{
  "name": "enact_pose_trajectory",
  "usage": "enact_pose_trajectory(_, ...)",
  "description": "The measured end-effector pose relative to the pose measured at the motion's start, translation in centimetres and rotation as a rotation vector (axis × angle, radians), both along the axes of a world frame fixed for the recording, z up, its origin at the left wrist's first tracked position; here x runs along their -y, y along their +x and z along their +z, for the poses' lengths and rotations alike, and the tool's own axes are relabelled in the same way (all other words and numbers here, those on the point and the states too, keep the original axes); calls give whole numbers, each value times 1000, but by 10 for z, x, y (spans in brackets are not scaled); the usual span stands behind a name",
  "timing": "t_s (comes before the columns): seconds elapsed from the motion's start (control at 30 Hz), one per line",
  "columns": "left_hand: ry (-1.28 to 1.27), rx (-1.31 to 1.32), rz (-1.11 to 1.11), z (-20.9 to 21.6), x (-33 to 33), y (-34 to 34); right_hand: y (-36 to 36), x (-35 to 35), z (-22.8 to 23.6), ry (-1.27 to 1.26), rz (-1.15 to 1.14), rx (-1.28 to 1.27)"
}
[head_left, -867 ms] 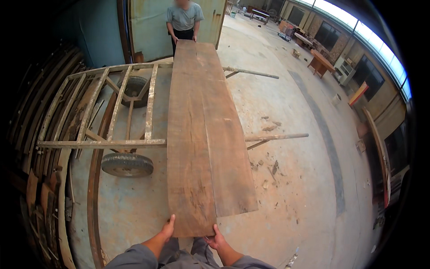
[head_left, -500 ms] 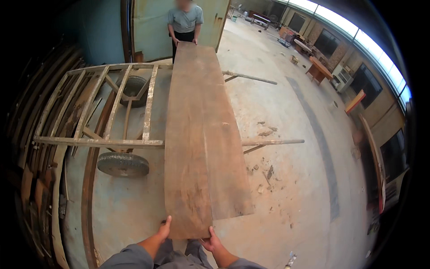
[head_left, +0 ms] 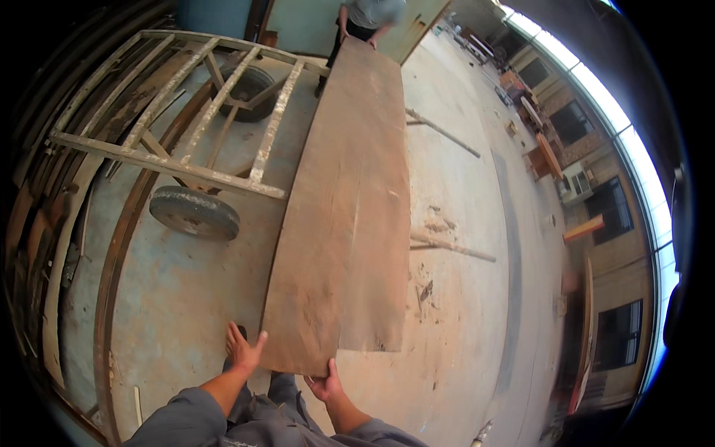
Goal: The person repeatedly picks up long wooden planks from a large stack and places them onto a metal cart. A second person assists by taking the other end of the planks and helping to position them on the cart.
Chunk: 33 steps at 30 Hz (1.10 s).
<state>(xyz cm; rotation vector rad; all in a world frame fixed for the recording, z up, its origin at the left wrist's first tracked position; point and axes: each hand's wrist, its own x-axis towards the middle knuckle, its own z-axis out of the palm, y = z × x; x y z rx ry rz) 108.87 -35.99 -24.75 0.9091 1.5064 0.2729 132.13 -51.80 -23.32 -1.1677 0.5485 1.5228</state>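
A long, wide brown wooden board (head_left: 328, 216) stretches away from me, with a seam down its length and a stepped near end. My right hand (head_left: 325, 384) grips its near edge, thumb on top and the other fingers underneath. Beside the near left corner is my left hand (head_left: 244, 349), fingers spread and apart from the wood. A co-worker (head_left: 365, 18) in a grey shirt holds the far end with both hands. Beneath the board runs a wooden-framed cart (head_left: 175, 162), whose slatted bed shows at left and whose handles (head_left: 458, 249) stick out at right.
Two cart wheels, the nearer a dark tyre (head_left: 195, 212), stand at left. Stacked timber (head_left: 45, 194) and a long beam (head_left: 119, 290) lie farther left. Debris (head_left: 424, 294) litters the concrete floor at right. Furniture, including a brown table (head_left: 547, 156), lines the right wall.
My left hand has come off the board's near left corner and spread its fingers. The view has turned, and the board's far end now sits farther right. My right hand keeps its hold.
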Motion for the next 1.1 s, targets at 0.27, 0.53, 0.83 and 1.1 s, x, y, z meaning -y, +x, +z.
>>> enact_pose_trajectory(0.27, -322, 342, -50, 6, -16, -8, 0, -4, -12, -16, -77, -22)
enact_pose_trajectory(0.53, -152, 33, -104, 31, -26, -7, -6, 1, -17, 55, -79, -82)
enact_pose_trajectory(0.83, -94, -32, -144, 78, -26, -17, -32, 10, -14, 213, -84, -15)
enact_pose_trajectory(1.1, -23, -77, -232, 61, 14, 43, 38, 40, 52, 114, -98, -19)
